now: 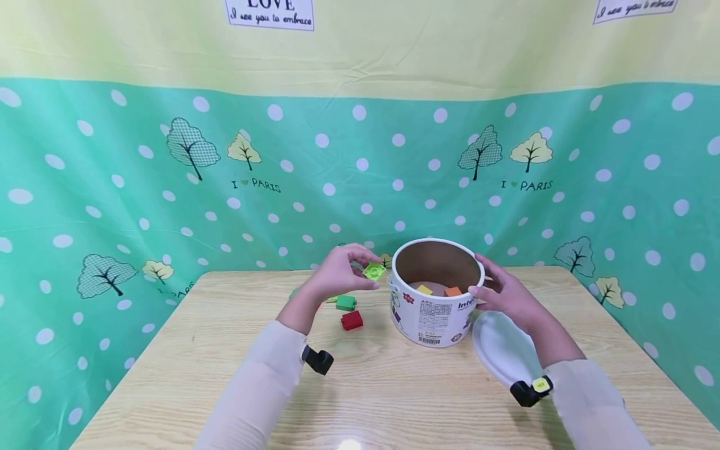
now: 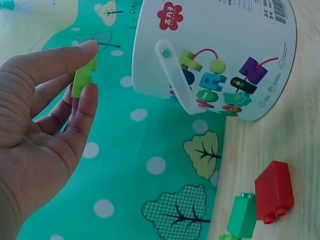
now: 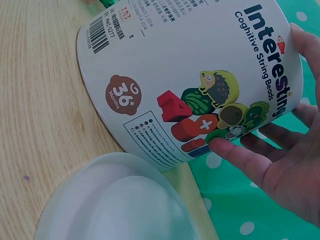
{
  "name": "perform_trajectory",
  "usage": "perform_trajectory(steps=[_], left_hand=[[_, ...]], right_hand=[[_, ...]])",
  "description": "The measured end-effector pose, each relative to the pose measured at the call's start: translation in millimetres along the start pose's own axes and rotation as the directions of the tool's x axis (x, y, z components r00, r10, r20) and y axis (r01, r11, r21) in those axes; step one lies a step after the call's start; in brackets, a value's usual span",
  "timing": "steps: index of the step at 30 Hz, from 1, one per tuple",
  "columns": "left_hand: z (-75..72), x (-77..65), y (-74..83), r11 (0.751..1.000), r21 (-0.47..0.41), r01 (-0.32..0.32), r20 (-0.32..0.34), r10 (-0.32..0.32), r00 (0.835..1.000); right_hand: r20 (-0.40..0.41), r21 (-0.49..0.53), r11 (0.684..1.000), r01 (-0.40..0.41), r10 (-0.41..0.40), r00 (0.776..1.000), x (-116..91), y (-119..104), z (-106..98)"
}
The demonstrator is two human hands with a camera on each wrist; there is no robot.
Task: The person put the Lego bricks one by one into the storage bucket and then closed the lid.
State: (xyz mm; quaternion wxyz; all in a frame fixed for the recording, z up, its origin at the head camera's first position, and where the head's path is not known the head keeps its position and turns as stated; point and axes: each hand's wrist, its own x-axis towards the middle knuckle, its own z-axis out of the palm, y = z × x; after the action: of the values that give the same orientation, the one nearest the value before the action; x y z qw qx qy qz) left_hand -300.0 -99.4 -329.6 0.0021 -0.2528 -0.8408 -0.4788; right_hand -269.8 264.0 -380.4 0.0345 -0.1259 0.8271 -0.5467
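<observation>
My left hand (image 1: 340, 275) pinches a lime-green toy brick (image 1: 374, 270) between thumb and fingers, just left of a white printed bucket (image 1: 433, 319) and near rim height. In the left wrist view the brick (image 2: 84, 77) shows edge-on between the fingertips. With thumb and fingers spread round its right side, my right hand (image 1: 506, 297) holds the bucket, which stands upright without a lid. A yellow block (image 1: 424, 290) and an orange block (image 1: 452, 292) lie inside; the near wall hides part of the bottom.
A red brick (image 1: 352, 320) and a green brick (image 1: 345, 303) lie on the wooden table (image 1: 394, 400), with other pieces partly hidden behind my left wrist. The white round lid (image 1: 506, 344) lies under my right forearm. A patterned curtain (image 1: 360, 156) hangs behind the table.
</observation>
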Motion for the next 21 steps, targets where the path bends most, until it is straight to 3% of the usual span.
perform_trajectory(steps=[6,16,21], left_hand=[[3.6,9.9,7.9,0.998,0.047,-0.034,0.035,0.033,0.999],[8.0,28.4,24.9,1.000,0.022,-0.010,0.099,0.008,0.995],[14.5,36.6,31.5,0.998,0.063,-0.021,0.132,0.013,0.991]], right_hand=[[-0.005,-0.011,1.000,0.000,0.000,1.000,0.3,2.6,0.5],[0.002,0.002,1.000,0.018,-0.018,1.000,0.1,3.1,0.6],[0.000,0.006,1.000,0.010,-0.010,1.000,-0.1,1.1,0.3]])
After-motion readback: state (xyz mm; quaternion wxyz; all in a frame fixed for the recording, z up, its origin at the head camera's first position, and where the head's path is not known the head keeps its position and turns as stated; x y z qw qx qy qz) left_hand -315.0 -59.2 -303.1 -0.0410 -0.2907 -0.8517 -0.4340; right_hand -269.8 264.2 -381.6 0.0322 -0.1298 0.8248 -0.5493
